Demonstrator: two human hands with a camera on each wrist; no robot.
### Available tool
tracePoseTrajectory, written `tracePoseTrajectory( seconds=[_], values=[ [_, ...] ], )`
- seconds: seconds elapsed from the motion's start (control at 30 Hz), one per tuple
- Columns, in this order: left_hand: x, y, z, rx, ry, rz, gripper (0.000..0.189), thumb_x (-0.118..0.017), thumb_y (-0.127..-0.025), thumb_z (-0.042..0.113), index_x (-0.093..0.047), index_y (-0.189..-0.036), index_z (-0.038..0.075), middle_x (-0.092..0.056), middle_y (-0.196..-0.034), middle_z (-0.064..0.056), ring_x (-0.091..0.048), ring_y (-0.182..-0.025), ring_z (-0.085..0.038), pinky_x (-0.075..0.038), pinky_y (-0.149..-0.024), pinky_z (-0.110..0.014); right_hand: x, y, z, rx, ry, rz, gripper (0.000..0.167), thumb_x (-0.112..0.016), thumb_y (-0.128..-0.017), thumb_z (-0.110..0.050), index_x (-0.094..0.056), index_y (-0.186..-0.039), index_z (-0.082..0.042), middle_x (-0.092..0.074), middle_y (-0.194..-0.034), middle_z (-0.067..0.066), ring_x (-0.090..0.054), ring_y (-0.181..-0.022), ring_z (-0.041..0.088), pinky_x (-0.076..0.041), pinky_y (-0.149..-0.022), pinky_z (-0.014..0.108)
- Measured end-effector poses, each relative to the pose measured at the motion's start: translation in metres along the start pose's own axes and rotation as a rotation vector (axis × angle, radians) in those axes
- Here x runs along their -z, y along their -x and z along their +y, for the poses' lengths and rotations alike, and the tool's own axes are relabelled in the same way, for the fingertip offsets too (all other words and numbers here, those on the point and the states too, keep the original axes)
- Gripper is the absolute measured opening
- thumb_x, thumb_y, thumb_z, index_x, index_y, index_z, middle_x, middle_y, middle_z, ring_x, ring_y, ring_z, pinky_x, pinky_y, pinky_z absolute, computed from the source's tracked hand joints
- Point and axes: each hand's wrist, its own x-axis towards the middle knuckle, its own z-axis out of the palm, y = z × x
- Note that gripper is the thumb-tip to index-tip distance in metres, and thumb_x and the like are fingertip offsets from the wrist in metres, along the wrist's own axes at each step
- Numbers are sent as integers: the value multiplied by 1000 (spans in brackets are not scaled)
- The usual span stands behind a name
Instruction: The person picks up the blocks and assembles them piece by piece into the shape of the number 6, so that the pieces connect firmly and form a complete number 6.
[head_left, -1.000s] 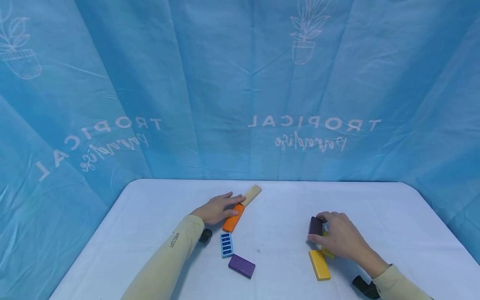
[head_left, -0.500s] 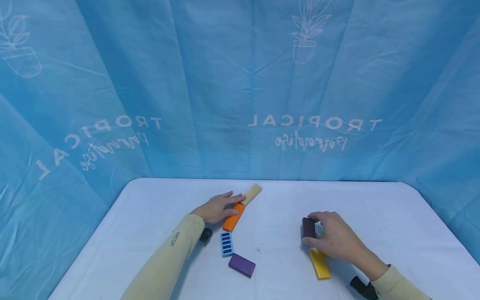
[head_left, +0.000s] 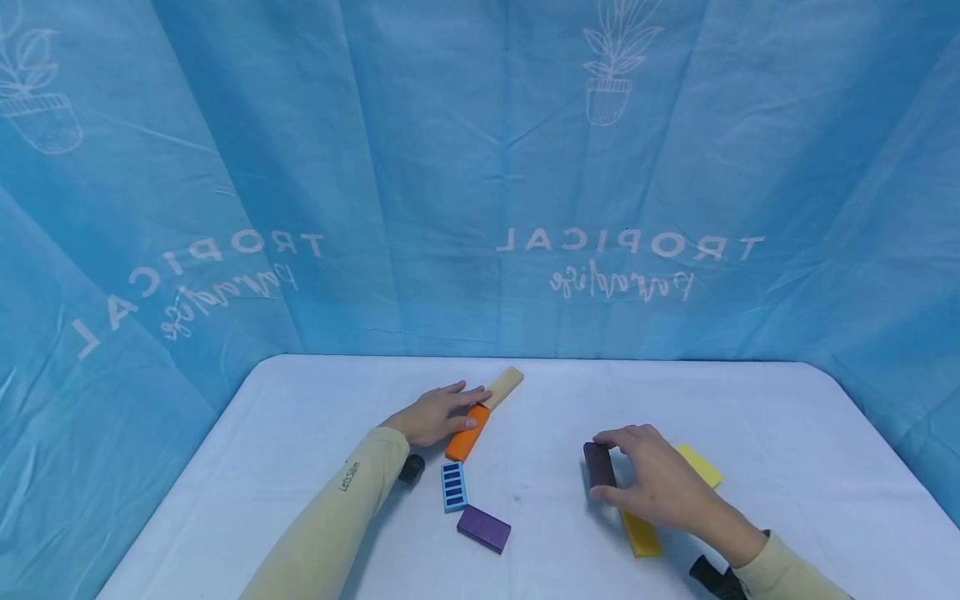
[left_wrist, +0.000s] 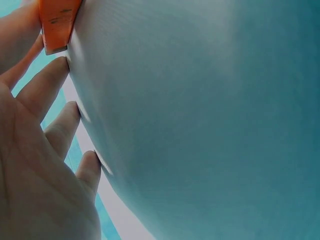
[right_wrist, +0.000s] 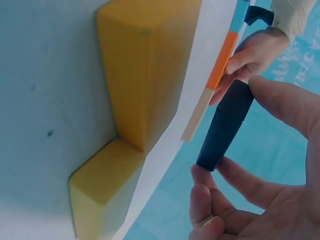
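Note:
My right hand point(head_left: 660, 483) pinches a dark brown block point(head_left: 600, 465) by its two ends, thumb at one end and fingers at the other. In the right wrist view the dark block point(right_wrist: 226, 125) is held off the table. My left hand point(head_left: 435, 415) lies with spread, mostly straight fingers at an orange block point(head_left: 467, 435). Its thumb touches the orange block and a fingertip reaches the end of a beige block point(head_left: 504, 387). Orange and beige meet end to end. The left wrist view has the orange block point(left_wrist: 57, 25) at its top, with fingertips resting on the table.
A light blue block with dark rectangles point(head_left: 453, 487) lies below the orange one, a purple block point(head_left: 483, 528) close by. Near my right hand are a golden yellow block point(head_left: 640, 537) and a lighter yellow block point(head_left: 699, 464). Blue printed curtain point(head_left: 450, 167) surrounds the white table point(head_left: 540, 417).
My right hand has carried the dark block leftward and slightly nearer, away from the lighter yellow block, which now shows more. My left hand has stayed in place.

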Motion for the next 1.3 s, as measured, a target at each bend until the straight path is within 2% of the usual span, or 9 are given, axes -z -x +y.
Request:
tracePoseTrajectory(
  seconds=[0.23, 0.5, 0.77, 1.07, 1.3],
  values=[
    [0, -1, 1, 10, -5, 8, 54, -57, -103, 33, -42, -155, 30, -31, -163, -5, -23, -150, -36, -22, -117, -61, -4, 1, -8, 62, -20, -49, 62, -89, -73, -43, -67, -127, -23, -61, -124, -1, -54, -111, 16, -54, -90, 44],
    [1, -1, 0, 2, -1, 11, 54, -57, -104, 32, -42, -155, 28, -32, -163, -4, -24, -150, -36, -22, -117, -61, -12, 0, -11, 202, -54, -124, 61, -88, -75, -41, -66, -129, -21, -59, -128, 0, -52, -117, 19, -52, -95, 48],
    [1, 0, 2, 11, 11, 8, 53, -57, -104, 33, -42, -155, 29, -30, -163, -10, -24, -150, -38, -22, -117, -62, -15, 0, -12, 317, -87, -213, 60, -83, -81, -42, -63, -133, -21, -57, -131, -4, -51, -120, 16, -50, -98, 46],
    [-1, 0, 2, 18, 5, 6, 54, -57, -104, 34, -42, -155, 29, -29, -163, -11, -25, -149, -39, -23, -116, -63, -22, -1, -19, 366, -88, -301, 59, -81, -82, -47, -61, -135, -29, -55, -131, -12, -49, -117, 8, -50, -99, 41],
    [-1, 0, 1, 7, 0, 6, 53, -56, -104, 34, -42, -155, 29, -30, -163, -12, -25, -149, -39, -23, -116, -63, -28, -2, -22, 428, -69, -333, 60, -82, -82, -45, -61, -136, -29, -56, -131, -12, -50, -117, 7, -50, -100, 36]
  ],
)
